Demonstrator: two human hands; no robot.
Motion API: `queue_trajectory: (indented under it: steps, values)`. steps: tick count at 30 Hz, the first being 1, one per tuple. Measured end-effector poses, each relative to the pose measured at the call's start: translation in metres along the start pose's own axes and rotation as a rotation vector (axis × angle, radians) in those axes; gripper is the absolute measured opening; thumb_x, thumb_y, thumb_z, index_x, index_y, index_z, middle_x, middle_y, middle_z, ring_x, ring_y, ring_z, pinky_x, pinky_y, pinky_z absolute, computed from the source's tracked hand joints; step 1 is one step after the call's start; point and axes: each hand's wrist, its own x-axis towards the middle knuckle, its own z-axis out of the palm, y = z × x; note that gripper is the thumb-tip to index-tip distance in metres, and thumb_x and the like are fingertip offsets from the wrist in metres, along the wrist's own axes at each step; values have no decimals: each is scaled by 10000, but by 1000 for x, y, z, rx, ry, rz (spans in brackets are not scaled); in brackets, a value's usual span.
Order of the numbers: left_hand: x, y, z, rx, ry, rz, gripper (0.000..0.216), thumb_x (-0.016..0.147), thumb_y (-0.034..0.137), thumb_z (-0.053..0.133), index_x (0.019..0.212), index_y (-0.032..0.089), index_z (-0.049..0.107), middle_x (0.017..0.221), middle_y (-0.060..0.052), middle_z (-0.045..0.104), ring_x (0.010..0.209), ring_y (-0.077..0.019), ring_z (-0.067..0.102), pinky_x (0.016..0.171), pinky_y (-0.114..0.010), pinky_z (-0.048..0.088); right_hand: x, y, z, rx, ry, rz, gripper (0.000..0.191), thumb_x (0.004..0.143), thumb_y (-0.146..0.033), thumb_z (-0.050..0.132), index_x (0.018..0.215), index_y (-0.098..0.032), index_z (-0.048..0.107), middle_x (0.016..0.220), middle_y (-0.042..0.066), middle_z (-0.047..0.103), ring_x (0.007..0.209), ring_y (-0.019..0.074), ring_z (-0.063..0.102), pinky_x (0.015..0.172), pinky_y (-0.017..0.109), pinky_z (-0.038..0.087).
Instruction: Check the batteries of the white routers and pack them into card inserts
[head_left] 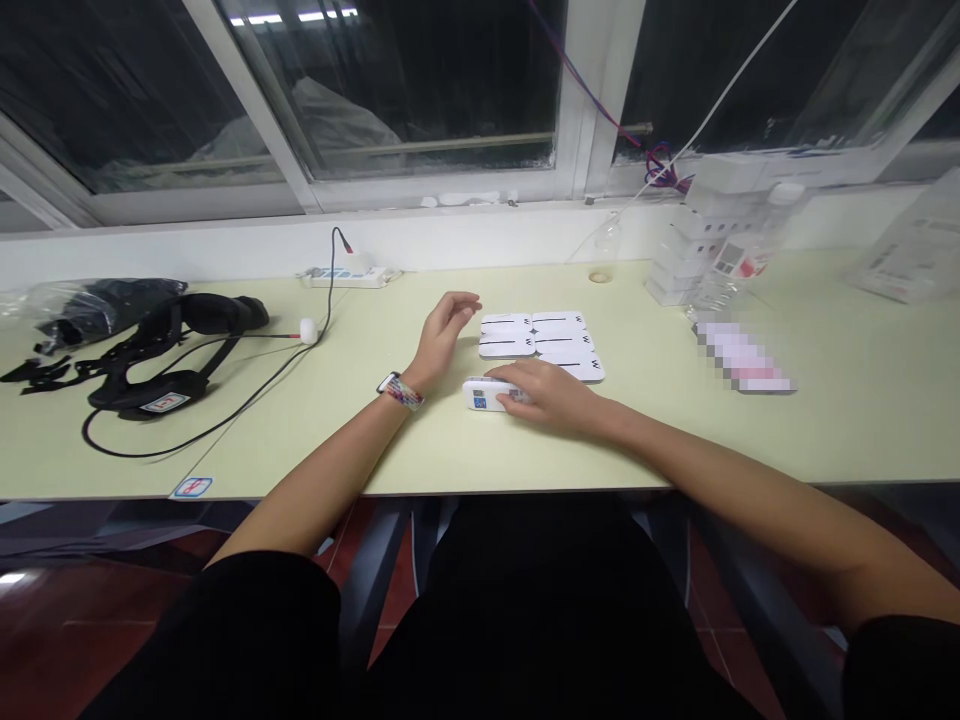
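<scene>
the white block (478,394) with printed squares is at the near part of the tabletop (420,460), grasped in the grip of the right hand (555,398). just beyond it lie flat white cards (566,342) with black lines, set close together. the left hand (441,342), its grip loose and empty, is beside these cards. farther left is a black strapped device (193,385); at right, a bottle (742,255) stands near white boxes (673,265).

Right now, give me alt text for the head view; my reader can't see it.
The right hand grips a white item at a table, beside flat white pieces; the left hand, holding nothing, is nearby. Black headgear lies at left; a bottle stands at right.
</scene>
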Motion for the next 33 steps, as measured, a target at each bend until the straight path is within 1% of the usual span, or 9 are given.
queue_trajectory:
  steps: [2,4,6,8,12,15,19,27,33]
  values:
    - [-21,10,-6,-6,-108,-6,312,1070,438,629,1312,243,656,1282,-114,740,1223,-290,706,1090,-470,564,3,5,3,28,17,56,388,1116,-355,554,1459,-214,665,1326,147,752,1204,315,667,1054,502,532]
    - [-41,19,-9,-2,-286,-57,419,1030,472,707,1382,259,626,1379,-122,702,1224,-291,708,1068,-462,587,6,11,5,19,17,92,416,1120,-387,558,1485,-213,657,1338,153,735,1217,326,648,1074,530,521]
    - [-54,27,-9,52,-478,-106,603,956,439,801,1492,303,560,1548,-117,617,1370,-316,647,1144,-479,560,8,19,5,-6,-3,84,410,1116,-404,567,1446,-195,692,1223,149,741,1147,325,644,1030,531,529]
    - [-60,32,-7,120,-557,-84,738,898,349,817,1564,315,500,1589,-118,583,1451,-338,591,1223,-515,502,8,27,-2,-25,7,41,345,1103,-394,586,1316,-189,763,1083,127,729,1050,310,637,956,500,539]
    - [-59,36,-4,255,-561,-59,763,826,265,750,1553,313,522,1458,-103,653,1389,-369,600,1189,-570,509,3,38,-27,-14,119,-87,187,1026,-272,632,1075,-209,801,1021,108,721,983,283,631,867,437,527]
    - [-57,36,-7,355,-554,-44,748,801,275,749,1521,297,546,1355,-100,682,1352,-390,576,1170,-602,499,-2,34,-39,30,24,-178,173,952,-175,635,1016,-217,790,1005,87,740,946,257,650,839,404,529]
    - [-56,37,-11,345,-563,-29,703,800,303,740,1479,300,558,1358,-96,663,1318,-360,609,1160,-551,514,-6,22,-34,-8,-74,-199,205,903,-120,628,1002,-210,784,1051,77,763,910,224,662,809,369,521]
    - [-56,37,-10,320,-549,-11,717,777,287,749,1469,289,564,1353,-97,665,1291,-355,652,1130,-527,548,-3,15,-25,-254,-82,-322,233,956,-97,549,807,-209,688,846,46,691,803,199,565,726,352,434]
    - [-56,40,-5,238,-563,-26,730,757,259,746,1465,304,572,1302,-82,679,1218,-326,694,1063,-488,584,-2,8,-32,-279,-136,-352,247,963,-83,541,794,-203,676,869,57,718,808,202,571,715,355,414]
